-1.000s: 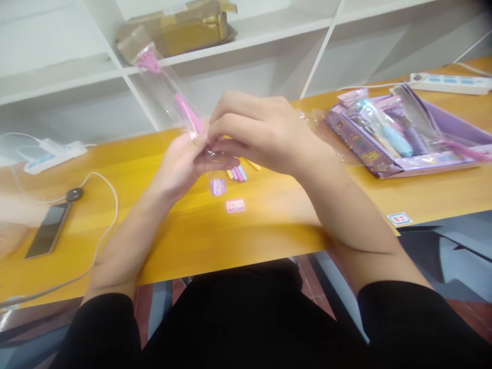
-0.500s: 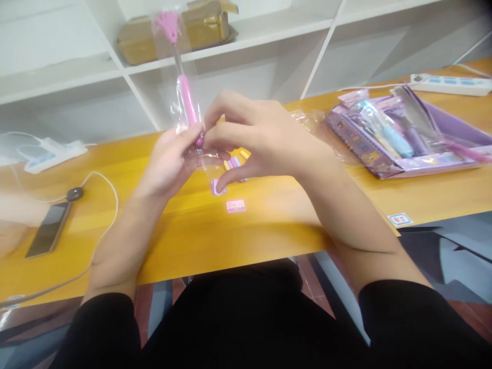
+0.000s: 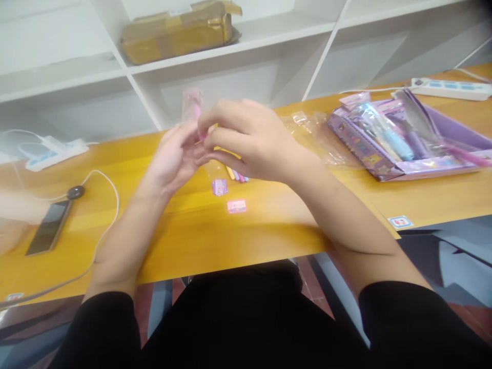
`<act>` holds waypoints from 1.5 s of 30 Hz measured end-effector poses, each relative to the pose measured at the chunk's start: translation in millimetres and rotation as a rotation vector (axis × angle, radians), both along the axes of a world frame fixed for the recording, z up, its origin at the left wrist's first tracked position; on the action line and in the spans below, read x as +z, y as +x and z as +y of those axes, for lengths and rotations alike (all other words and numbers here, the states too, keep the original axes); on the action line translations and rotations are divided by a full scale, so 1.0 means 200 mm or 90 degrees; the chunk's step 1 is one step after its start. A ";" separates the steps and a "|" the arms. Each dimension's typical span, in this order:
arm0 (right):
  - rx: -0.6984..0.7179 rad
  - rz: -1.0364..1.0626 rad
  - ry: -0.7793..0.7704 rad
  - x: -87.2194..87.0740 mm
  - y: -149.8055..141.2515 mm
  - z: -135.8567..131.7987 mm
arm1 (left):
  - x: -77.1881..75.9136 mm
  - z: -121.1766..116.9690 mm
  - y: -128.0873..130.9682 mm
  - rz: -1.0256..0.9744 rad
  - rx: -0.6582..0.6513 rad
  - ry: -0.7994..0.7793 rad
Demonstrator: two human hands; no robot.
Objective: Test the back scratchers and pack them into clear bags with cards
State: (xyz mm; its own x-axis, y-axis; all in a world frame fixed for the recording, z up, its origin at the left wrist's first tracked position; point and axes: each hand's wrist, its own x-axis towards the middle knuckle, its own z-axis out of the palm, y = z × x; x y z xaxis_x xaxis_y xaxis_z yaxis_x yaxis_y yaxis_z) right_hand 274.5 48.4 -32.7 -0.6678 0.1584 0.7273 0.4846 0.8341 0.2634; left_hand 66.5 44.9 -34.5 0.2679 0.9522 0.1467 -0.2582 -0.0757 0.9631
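A pink back scratcher [image 3: 197, 111] in a clear wrapper points away from me, mostly hidden by my fingers. My left hand [image 3: 169, 159] is closed around its near end. The curled fingers of my right hand [image 3: 251, 138] meet the left fingertips and pinch at the same end; the exact grip is hidden. Below the hands on the table lie a small purple card [image 3: 220, 187] and a pink card [image 3: 236, 206]. Several pastel sticks [image 3: 236, 175] show just under my right hand.
At right stands a purple open box [image 3: 378, 159] of wrapped pens, beside crumpled clear plastic [image 3: 317, 133]. Left are a phone [image 3: 49, 228], a cable [image 3: 113, 205] and another person's blurred arm [image 3: 23, 210]. Power strips [image 3: 451, 87] lie behind; a brown parcel [image 3: 179, 36] sits on the shelf.
The back scratcher has tipped down and away, so less of it shows above my hands. My right thumb has drawn up from near the purple card toward the other fingers.
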 end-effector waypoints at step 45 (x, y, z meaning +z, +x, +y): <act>0.057 0.275 -0.463 0.02 0.07 0.02 | -0.07 0.06 -0.03 0.088 -0.026 0.280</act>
